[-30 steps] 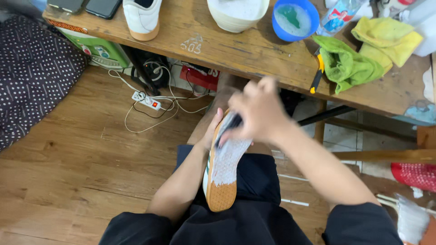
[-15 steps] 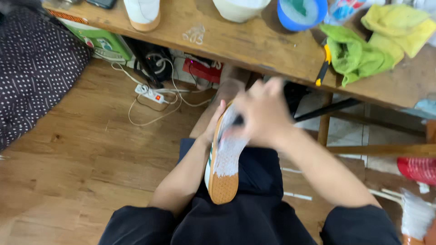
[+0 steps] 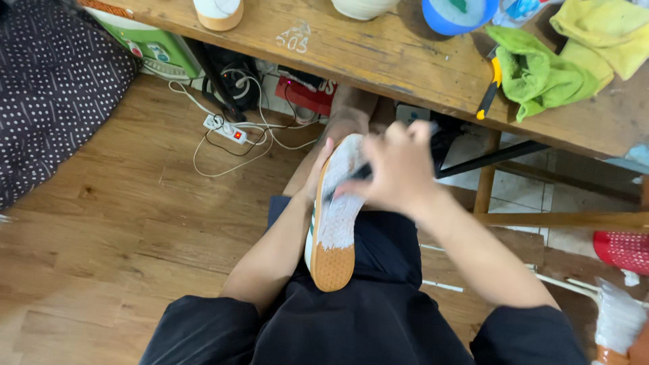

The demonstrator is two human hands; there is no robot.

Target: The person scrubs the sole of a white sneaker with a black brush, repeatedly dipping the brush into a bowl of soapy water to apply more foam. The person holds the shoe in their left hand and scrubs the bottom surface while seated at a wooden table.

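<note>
a: starting at the left, what do you have?

b: a dotted cushion on the wood floor, then a power strip with loose cords under the table. nothing there is in hand.

a: and the left hand?

b: the left hand comes up under the shoe from the left side. i see only fingertips curled over the sole's edge near the toe, so it is closed around the shoe; how tight, i can't tell.

a: where's the shoe exactly?

b: on my lap, sole up, heel toward me, toe toward the table. the sole is covered in white foam except the tan heel patch.

a: right hand?

b: the right hand sits over the front of the sole, fingers bunched around a dark brush whose end touches the foam. it's blurred, so the grip is hard to read beyond closed.

a: how will the shoe handle?

b: light, i'd judge, with a stiff rubber sole and softer upper. the foam likely makes the sole slippery, so i'd hold it by the sides or upper, not the wet face.

a: further right?

b: a green cloth and yellow cloth on the table, well apart from both hands.
</note>
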